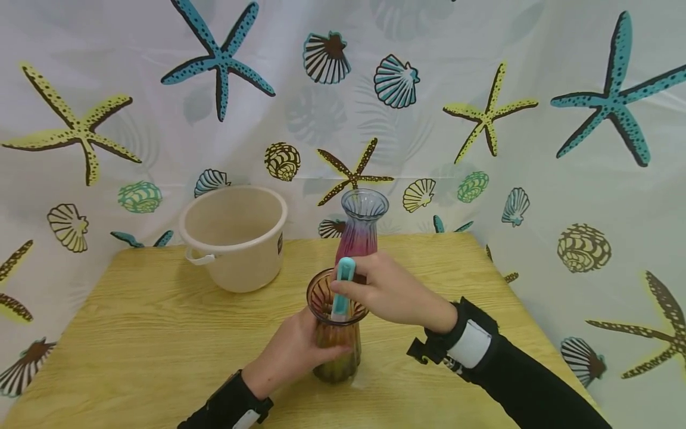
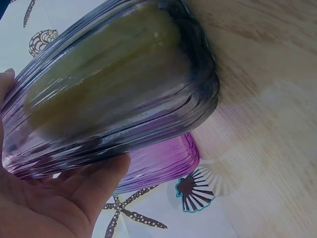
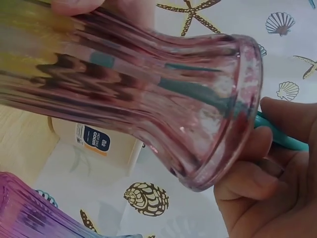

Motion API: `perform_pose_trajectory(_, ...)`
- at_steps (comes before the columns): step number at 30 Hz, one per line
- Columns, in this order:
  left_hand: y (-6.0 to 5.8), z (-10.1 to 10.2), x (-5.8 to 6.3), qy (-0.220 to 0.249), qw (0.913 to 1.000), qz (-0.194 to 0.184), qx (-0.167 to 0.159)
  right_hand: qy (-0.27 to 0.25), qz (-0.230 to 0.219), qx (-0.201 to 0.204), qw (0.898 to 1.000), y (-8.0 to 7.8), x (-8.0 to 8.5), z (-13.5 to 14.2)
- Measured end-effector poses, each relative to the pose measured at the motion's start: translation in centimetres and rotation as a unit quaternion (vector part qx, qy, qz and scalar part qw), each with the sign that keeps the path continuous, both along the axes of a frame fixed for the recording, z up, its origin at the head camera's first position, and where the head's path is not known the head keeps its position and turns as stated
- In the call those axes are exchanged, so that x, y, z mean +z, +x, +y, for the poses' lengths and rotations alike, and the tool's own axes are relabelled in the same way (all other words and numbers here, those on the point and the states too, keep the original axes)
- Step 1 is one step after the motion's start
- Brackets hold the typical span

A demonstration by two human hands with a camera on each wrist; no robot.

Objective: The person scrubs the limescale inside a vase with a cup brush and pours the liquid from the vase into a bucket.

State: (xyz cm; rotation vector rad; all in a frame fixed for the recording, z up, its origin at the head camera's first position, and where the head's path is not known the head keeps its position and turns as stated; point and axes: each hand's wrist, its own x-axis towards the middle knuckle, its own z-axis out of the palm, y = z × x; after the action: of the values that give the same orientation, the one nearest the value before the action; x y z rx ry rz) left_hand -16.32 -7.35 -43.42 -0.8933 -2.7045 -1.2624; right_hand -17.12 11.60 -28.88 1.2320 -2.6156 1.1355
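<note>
Broadly, a wood-grain tabletop (image 1: 177, 333) lies beneath; over it a fluted, flared-lip, amber-tinted glass vase (image 1: 345, 335) is held near upright, the left hand (image 1: 295, 345) gripping its ribbed body; the right hand (image 1: 393, 292), nearer the rim, pinches a smooth teal-handled tool (image 1: 340, 305), its long axis running steeply down through the vase's mouth.
</note>
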Motion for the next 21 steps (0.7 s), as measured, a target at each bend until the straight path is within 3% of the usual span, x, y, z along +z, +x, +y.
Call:
perform_pose_trajectory(6, 0.1, 0.1, -0.1, -0.003, 0.9999, 0.004, 0.009, -0.018, 0.010, 0.005, 1.000, -0.1, -0.2, -0.1)
perform_pose_trajectory(13, 0.1, 0.1, -0.1, -0.005, 0.9999, 0.003, 0.008, 0.014, 0.045, -0.036, 0.998, -1.0, -1.1, 0.3)
perform_pose_trajectory(21, -0.1, 0.0, -0.2, -0.007, 0.9999, 0.015, 0.003, 0.039, 0.071, -0.069, 0.994, -1.1, -0.9, 0.7)
